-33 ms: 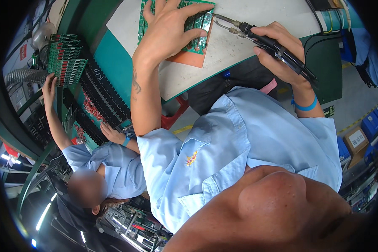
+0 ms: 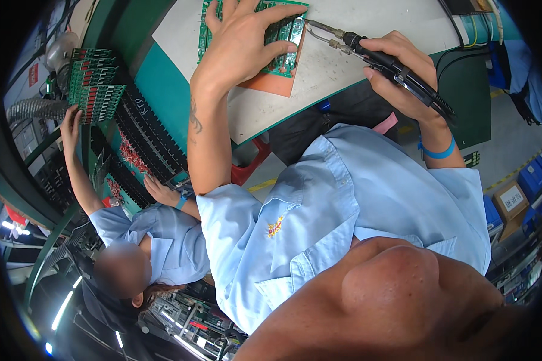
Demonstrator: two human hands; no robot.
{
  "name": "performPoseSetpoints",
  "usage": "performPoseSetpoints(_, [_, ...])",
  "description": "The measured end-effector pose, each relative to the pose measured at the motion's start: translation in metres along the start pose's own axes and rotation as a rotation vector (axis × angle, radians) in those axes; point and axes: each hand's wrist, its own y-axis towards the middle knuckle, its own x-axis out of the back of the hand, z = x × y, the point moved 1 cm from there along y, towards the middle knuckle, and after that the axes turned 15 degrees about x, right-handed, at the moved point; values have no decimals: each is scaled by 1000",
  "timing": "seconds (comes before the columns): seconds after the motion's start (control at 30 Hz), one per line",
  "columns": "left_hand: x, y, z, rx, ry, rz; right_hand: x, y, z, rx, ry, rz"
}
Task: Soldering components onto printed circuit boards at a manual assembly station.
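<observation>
1. Okay so the circuit board (image 2: 283,31) is at the far side, a bit left of centre, lying on an orange sheet (image 2: 271,85) that pokes out on its near side. Under that there's a pale mat (image 2: 331,75) on the desk (image 2: 168,90). The board's far edge runs out of view.
2. Left hand (image 2: 244,39) is splayed over the board, palm down. Index finger stretches to the right corner, thumb lies nearer along the right side. Looks more like pinning than pinching to me. A few fingertips get cut off, so I can't tell what they touch.
3. Right hand (image 2: 417,60) has its fingers curled snugly round the soldering iron (image 2: 391,65), with the tip (image 2: 310,24) aimed left at the board's right edge. Touching or just beside? Can't tell.
4. Handling-wise, I'd guess the board is light, thin and stiff, and won't like being bent. The little bits on it look fragile, and it could probably skate around on that sheet if nobody pins it.
5. I'd grab it by the bare rims, left and near sides, flat fingers, no squeezing the middle. Stay off the right edge, that tip may well be hot.
</observation>
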Motion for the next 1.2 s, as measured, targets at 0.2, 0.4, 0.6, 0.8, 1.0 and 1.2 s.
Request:
performPoseSetpoints(0.2, [1,-1,1,-13,-18,-1,1,2,3,-4,-27,18])
performPoseSetpoints(0.4, [-2,4,1,-33,-39,-9,6,1,2,23,-39,28])
performPoseSetpoints(0.6, [-3,-1,0,-38,-62,-34,15,9,0,-97,-43,-128])
performPoseSetpoints(0.8, [-24,-34,6,-34,-247,-301,-6,10,-53,-267,64,-461])
performPoseSetpoints(1.0, [-87,-101,27,315,-199,-605,-3,11,-53,-272,73,-486])
performPoseSetpoints(1.2, [-100,-108,42,545,-33,-554,1,14,-53,-263,28,-434])
